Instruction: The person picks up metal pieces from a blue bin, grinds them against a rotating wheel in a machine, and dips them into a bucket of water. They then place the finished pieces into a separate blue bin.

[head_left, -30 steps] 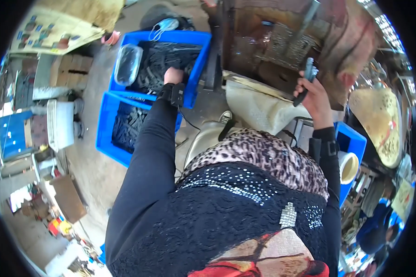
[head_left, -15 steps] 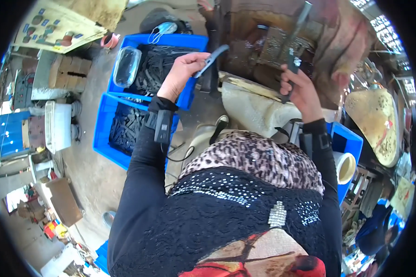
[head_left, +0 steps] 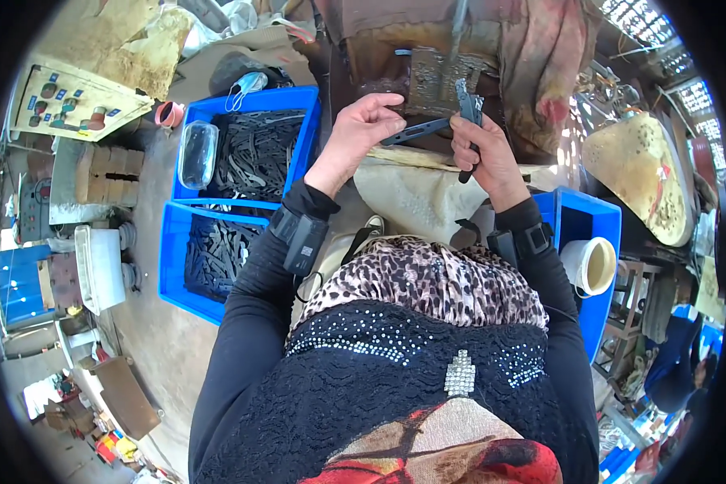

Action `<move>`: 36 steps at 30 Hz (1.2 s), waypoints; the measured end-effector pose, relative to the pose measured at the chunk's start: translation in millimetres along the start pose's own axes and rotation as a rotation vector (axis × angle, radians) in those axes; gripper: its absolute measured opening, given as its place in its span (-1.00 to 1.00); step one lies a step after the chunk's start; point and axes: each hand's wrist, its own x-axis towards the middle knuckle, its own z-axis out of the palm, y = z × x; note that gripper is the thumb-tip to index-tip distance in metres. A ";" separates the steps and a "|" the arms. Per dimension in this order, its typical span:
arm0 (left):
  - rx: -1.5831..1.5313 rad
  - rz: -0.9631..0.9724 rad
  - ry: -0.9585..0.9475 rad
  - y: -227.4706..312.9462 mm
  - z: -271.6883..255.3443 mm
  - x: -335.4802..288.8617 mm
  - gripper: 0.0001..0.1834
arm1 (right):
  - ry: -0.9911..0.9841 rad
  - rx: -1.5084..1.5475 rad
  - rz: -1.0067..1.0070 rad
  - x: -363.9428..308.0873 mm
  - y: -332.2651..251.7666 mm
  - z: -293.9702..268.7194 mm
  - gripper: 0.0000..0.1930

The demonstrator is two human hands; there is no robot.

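Observation:
My left hand (head_left: 361, 137) pinches one end of a flat dark slotted metal strip (head_left: 418, 131) between thumb and fingers. The strip's other end reaches to the fingertips of my right hand (head_left: 488, 153); whether it touches them I cannot tell. That right hand is closed around a dark, narrow bar-shaped tool (head_left: 470, 103) with a shiny, clamp-like upper end. Its lower end sticks out below my fingers. Both hands hover over the near edge of a wet, brown-stained basin (head_left: 371, 89).
Two blue crates (head_left: 166, 266) of dark metal strips stand at the left, a clear plastic container (head_left: 198, 153) on the rear one. A cream control box (head_left: 64, 101) is farther left. At the right, a white bucket (head_left: 577, 262) sits in a blue bin (head_left: 605, 211). Stained cloth (head_left: 532, 89) hangs beside the basin.
My left hand has carried the strip rightward, away from the crates and toward the tool. The right hand has shifted slightly left, and the whole view has shifted too.

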 end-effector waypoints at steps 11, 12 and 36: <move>-0.173 -0.174 0.266 -36.0 -5.9 -1.2 -0.69 | 0.164 0.063 -0.115 2.9 2.7 -14.1 -0.93; -0.167 -0.234 0.221 -37.7 -5.4 -2.2 -0.68 | 0.178 0.068 -0.132 3.0 3.2 -14.6 -0.92; -0.400 -0.278 0.171 -19.9 20.7 16.7 -0.75 | -0.031 -0.338 -0.025 0.8 5.6 -3.4 -0.75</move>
